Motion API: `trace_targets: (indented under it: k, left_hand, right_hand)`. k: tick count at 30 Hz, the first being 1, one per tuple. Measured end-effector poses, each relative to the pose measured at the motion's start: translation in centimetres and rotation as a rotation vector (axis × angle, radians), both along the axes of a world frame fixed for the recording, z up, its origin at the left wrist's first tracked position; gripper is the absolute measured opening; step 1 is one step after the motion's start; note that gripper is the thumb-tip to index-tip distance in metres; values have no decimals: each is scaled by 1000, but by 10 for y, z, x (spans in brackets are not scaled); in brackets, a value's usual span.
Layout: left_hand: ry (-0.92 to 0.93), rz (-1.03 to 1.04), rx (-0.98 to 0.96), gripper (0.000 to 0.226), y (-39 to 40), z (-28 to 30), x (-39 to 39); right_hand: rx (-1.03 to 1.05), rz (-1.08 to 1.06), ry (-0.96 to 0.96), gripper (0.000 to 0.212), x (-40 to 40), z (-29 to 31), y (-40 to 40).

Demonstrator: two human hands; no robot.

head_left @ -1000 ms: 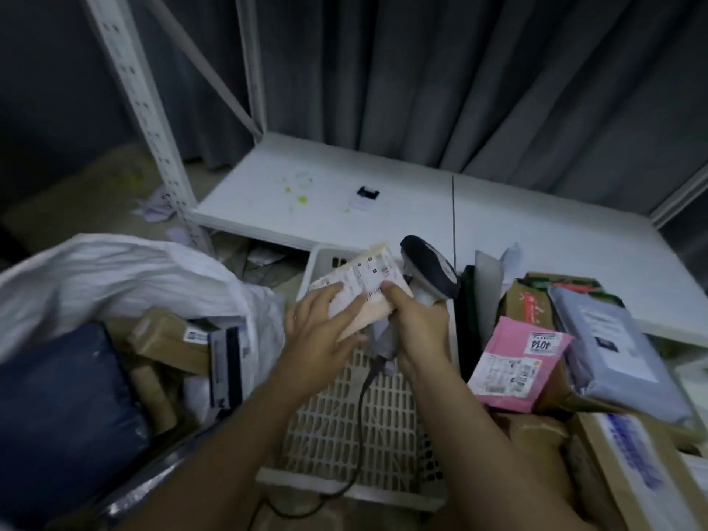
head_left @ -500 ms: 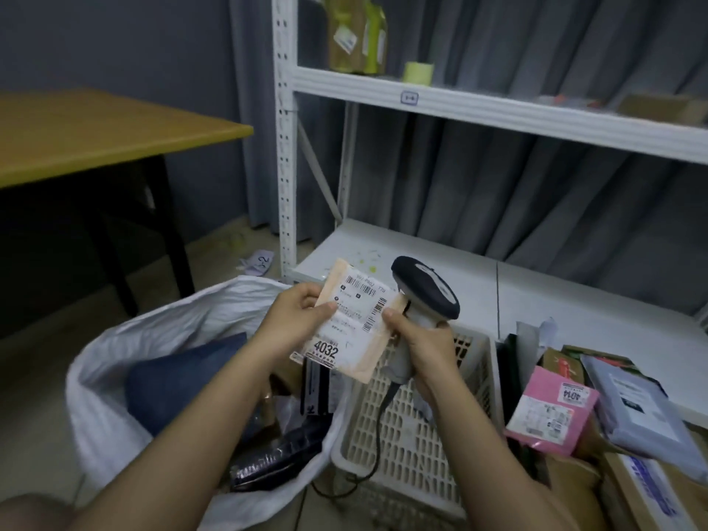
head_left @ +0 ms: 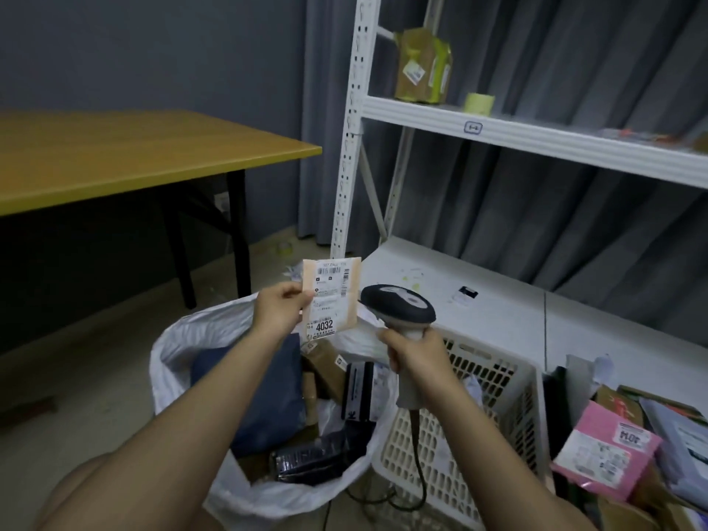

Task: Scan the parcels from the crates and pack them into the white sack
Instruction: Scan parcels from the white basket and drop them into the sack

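- While the left hand [head_left: 281, 314] is pinching a small tan parcel [head_left: 332, 298] upright by its edge, above the open white sack [head_left: 184, 362], the thin grip is risking a slip.
- The right hand [head_left: 415, 356] is clenching the scanner [head_left: 398, 310], held just beside the label; the read may be failing at that close angle.
- Other parcels are waiting in a crate [head_left: 498, 381] nearby.

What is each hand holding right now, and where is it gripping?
The left hand pinches the small parcel by its left edge; the right hand grips the scanner around its handle.
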State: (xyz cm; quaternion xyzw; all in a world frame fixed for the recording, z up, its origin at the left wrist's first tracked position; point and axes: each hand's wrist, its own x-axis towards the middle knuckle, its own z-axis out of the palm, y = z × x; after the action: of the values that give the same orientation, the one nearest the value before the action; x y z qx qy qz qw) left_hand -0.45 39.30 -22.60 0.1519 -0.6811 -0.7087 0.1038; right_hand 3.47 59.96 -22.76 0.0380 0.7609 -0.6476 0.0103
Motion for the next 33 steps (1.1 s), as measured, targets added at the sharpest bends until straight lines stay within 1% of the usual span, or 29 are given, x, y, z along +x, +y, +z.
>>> trace_targets:
  k: [3, 6, 15, 20, 23, 24, 26, 28, 30, 33]
  left_hand:
    - [-2, 12, -12, 11, 0, 1, -3]
    - [-3, 16, -11, 11, 1, 0, -5]
    - [21, 30, -29, 6, -2, -8, -7]
    - [22, 21, -42, 12, -5, -12, -8]
    - [9, 15, -59, 11, -11, -20, -5]
    - [-3, 18, -90, 11, -14, -26, -3]
    - [-52, 19, -215, 9, -21, -42, 2]
    - [-133, -25, -344, 5, -23, -61, 6]
    - [-196, -88, -417, 3, -18, -82, 7]
    - [-268, -210, -508, 12, -4, -110, 0]
  right_hand:
    - [6, 82, 44, 23, 13, 4, -9]
    - [-11, 72, 77, 32, 18, 7, -14]
    - [-21, 16, 96, 38, 16, 5, -16]
    - [-28, 44, 113, 32, 13, 1, -16]
    - [-60, 44, 108, 27, 9, -5, -11]
    - [-74, 24, 92, 26, 7, -8, -8]
    - [-103, -43, 52, 27, 3, -20, 1]
    - [-138, -116, 7, 28, 1, -35, 10]
    - [-161, -163, -40, 26, 2, -51, 19]
    - [-158, -178, -93, 25, 5, -73, 33]
